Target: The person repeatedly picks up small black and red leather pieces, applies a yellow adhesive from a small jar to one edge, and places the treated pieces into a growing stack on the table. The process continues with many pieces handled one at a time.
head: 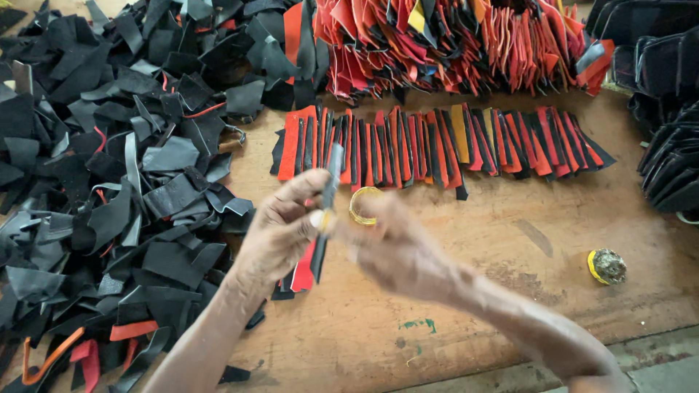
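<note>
My left hand grips a small bundle of black and red leather strips, held upright above the wooden table. A dark strip end sticks up from the bundle. My right hand is blurred and touches the same bundle at its middle, with a yellow rubber band looped over its fingers. Just beyond my hands lies a row of red and black strips laid side by side.
A big heap of black leather scraps covers the left side. A pile of red and black pieces lies at the back. Stacks of black pieces sit at the right edge. A small round ball of bands rests at the right.
</note>
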